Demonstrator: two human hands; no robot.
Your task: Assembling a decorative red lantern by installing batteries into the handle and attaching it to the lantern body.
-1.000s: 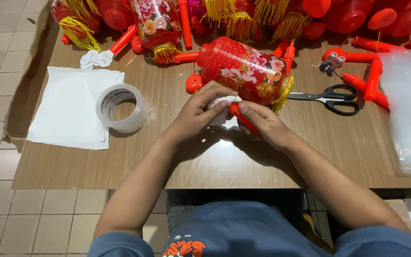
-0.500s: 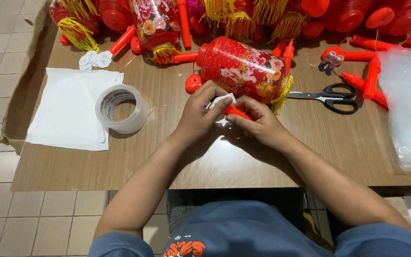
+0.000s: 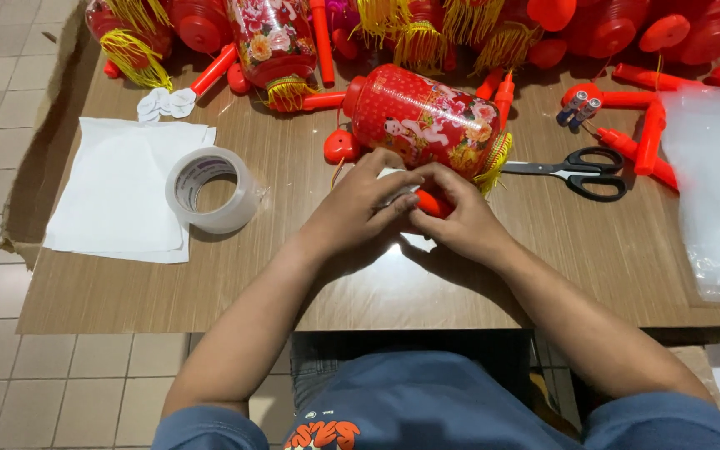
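A red lantern (image 3: 427,119) with a flower print and yellow fringe lies on its side on the wooden table (image 3: 293,275). Its red plastic handle (image 3: 432,204) runs toward me under my fingers. My left hand (image 3: 362,208) and my right hand (image 3: 457,218) meet over that handle, both closed on it just in front of the lantern. A bit of white paper (image 3: 391,177) shows between my fingers. How far the handle extends is hidden by my hands.
A roll of clear tape (image 3: 212,190) rests on white sheets (image 3: 118,196) at the left. Black scissors (image 3: 572,172) lie right of the lantern. Clear plastic bags (image 3: 714,196) are at far right. Several more red lanterns (image 3: 272,37) and red handles (image 3: 647,137) line the table's back.
My hands have drawn closer together over the red handle, covering most of the white paper that showed before. The lantern has stayed in place.
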